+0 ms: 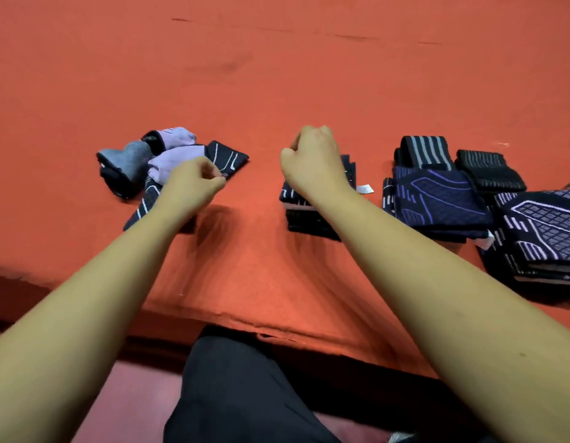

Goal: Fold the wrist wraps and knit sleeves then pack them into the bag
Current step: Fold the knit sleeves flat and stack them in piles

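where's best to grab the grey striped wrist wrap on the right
Probably from above, pinching across the grey-striped wrist wrap at its raised top. It sits folded in a hump, with a folded sleeve against its near side and a black wrap to its right.

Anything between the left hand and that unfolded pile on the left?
Nothing visible. The left hand is over the near edge of the unfolded pile, fingertips at a dark lined sleeve. The right hand is apart, over the middle folded stack.
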Tool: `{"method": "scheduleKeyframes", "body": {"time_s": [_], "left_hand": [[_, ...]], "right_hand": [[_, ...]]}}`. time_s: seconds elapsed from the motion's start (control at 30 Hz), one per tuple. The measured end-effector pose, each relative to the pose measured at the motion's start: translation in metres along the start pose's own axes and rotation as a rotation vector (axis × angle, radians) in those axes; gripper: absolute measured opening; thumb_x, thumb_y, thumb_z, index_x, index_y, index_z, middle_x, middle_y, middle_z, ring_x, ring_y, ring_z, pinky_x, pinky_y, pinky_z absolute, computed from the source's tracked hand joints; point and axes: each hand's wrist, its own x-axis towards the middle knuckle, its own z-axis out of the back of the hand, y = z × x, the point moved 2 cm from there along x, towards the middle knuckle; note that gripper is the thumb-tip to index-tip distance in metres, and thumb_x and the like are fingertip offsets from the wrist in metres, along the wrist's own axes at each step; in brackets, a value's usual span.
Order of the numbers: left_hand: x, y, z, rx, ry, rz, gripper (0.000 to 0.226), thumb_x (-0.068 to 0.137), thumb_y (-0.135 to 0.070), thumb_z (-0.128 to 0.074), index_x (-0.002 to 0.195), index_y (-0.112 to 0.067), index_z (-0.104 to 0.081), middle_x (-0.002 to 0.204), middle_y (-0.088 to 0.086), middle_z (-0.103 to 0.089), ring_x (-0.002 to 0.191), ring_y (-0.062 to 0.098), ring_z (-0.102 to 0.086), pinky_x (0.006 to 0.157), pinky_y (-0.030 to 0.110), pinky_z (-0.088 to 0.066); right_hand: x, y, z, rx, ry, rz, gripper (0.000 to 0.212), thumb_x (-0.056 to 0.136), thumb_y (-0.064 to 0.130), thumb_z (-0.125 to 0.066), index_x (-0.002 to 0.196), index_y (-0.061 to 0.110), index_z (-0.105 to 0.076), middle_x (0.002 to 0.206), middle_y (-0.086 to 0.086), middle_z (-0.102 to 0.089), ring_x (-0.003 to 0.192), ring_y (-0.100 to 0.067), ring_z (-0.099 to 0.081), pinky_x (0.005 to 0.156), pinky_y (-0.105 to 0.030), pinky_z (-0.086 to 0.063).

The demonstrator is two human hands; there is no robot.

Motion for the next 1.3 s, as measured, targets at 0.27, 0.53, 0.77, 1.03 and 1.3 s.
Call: {"method": "scheduleKeyframes", "body": {"time_s": [0.27, 0.53, 0.77, 1.03, 1.3], "left_hand": [[-0.019, 0.109, 0.059, 0.109, -0.195, 0.282, 0.037, 0.080, -0.031, -0.067, 0.109, -0.009, -0.059, 0.111, 0.018, -0.066, 0.107, 0.038, -0.060, 0.092, 0.047, -0.048], [-0.014, 0.118, 0.045, 0.084, 0.039, 0.390, 0.035, 0.087, -0.026, -0.072, 0.065, -0.006, -0.054, 0.072, 0.022, -0.059, 0.066, 0.033, -0.053, 0.056, 0.035, -0.031], [-0.051, 0.057, 0.025, -1.224, 0.350, 0.515, 0.006, 0.078, -0.017, -0.064, 0.082, -0.012, -0.065, 0.070, -0.001, -0.051, 0.046, 0.006, -0.043, 0.043, 0.016, -0.037], [-0.080, 0.028, -0.024, -1.635, 0.340, 0.556, 0.035, 0.091, -0.026, -0.056, 0.121, -0.009, -0.063, 0.115, 0.013, -0.069, 0.100, 0.027, -0.067, 0.092, 0.033, -0.050], [-0.079, 0.006, -0.045, -1.781, 0.127, 0.626, 0.018, 0.084, -0.007, -0.051, 0.093, -0.003, -0.066, 0.090, 0.013, -0.072, 0.072, 0.026, -0.072, 0.057, 0.033, -0.059]], "right_hand": [[-0.030, 0.060, -0.090, 0.247, 0.427, -0.025, 0.040, 0.082, 0.003, -0.060, 0.053, 0.017, -0.036, 0.052, 0.003, -0.036, 0.066, -0.024, -0.044, 0.041, -0.024, -0.025], [-0.049, 0.067, -0.120, 0.272, 0.653, -0.165, 0.040, 0.088, 0.025, -0.070, 0.062, 0.015, -0.041, 0.059, 0.000, -0.045, 0.056, -0.018, -0.048, 0.049, -0.026, -0.037], [-0.055, 0.047, -0.111, 0.811, 0.537, -0.676, 0.021, 0.087, 0.033, -0.072, 0.083, 0.016, -0.059, 0.070, -0.002, -0.053, 0.045, -0.010, -0.043, 0.049, -0.023, -0.038], [-0.051, 0.051, -0.058, 0.926, 0.409, -0.275, 0.009, 0.072, 0.017, -0.065, 0.080, 0.013, -0.064, 0.077, -0.011, -0.057, 0.074, -0.022, -0.055, 0.068, -0.039, -0.041], [-0.060, 0.029, 0.026, 1.182, 0.450, -0.262, 0.010, 0.071, 0.011, -0.057, 0.081, 0.008, -0.058, 0.082, -0.016, -0.049, 0.077, -0.028, -0.046, 0.071, -0.041, -0.036]]}}
